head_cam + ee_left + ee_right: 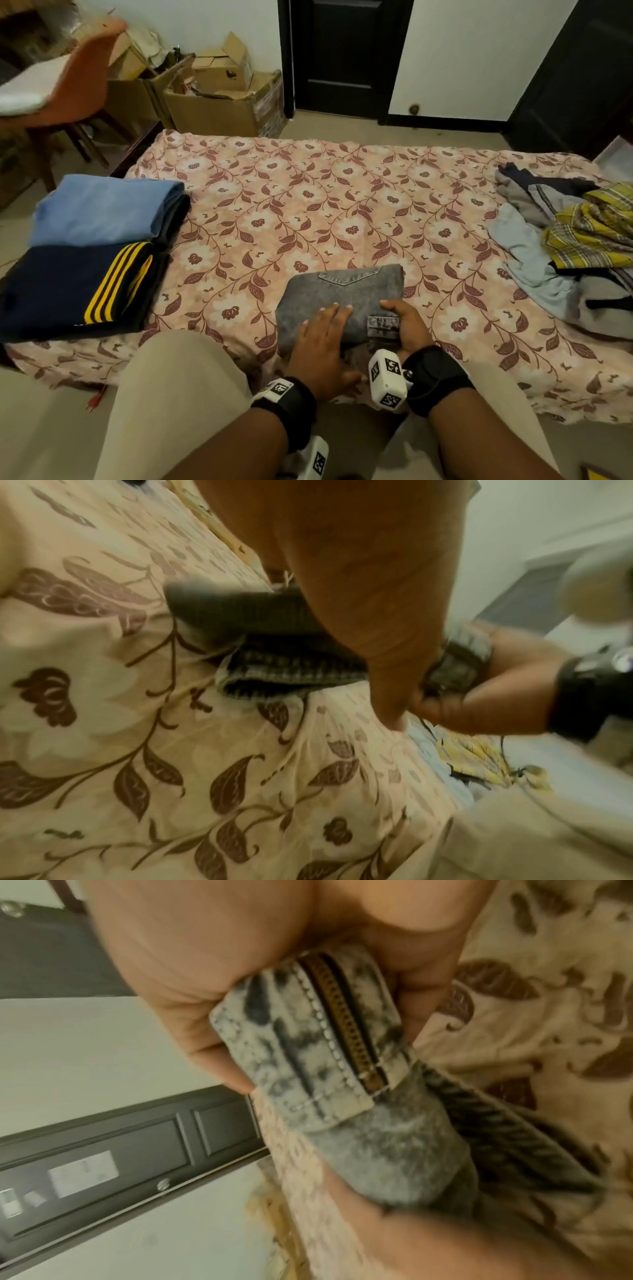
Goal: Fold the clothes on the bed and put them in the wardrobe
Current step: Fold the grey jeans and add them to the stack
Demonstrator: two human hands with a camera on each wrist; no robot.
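- Right hand (pixel 406 329) fingers (pixel 219 1053) clenched round the near right edge of the folded grey denim garment (pixel 342 301), gripping the waistband and zip end; thumb on top.
- Left hand (pixel 320 339) lies flat on the denim's top, fingers (pixel 337 310) straight, pressing rather than gripping.
- Denim sits at lower centre of the head view, near edge of the pink floral-sheeted bed (pixel 342 192).
- Step, as I read it: final fold done, bundle being squared and secured.
- Next probably calls for a two-hand lift keeping the layers pinched, then over to the folded stack of blue and navy yellow-striped clothes (pixel 92 253) at left.
- Unfolded heap of yellow plaid and grey clothes (pixel 575 240) at right remains.
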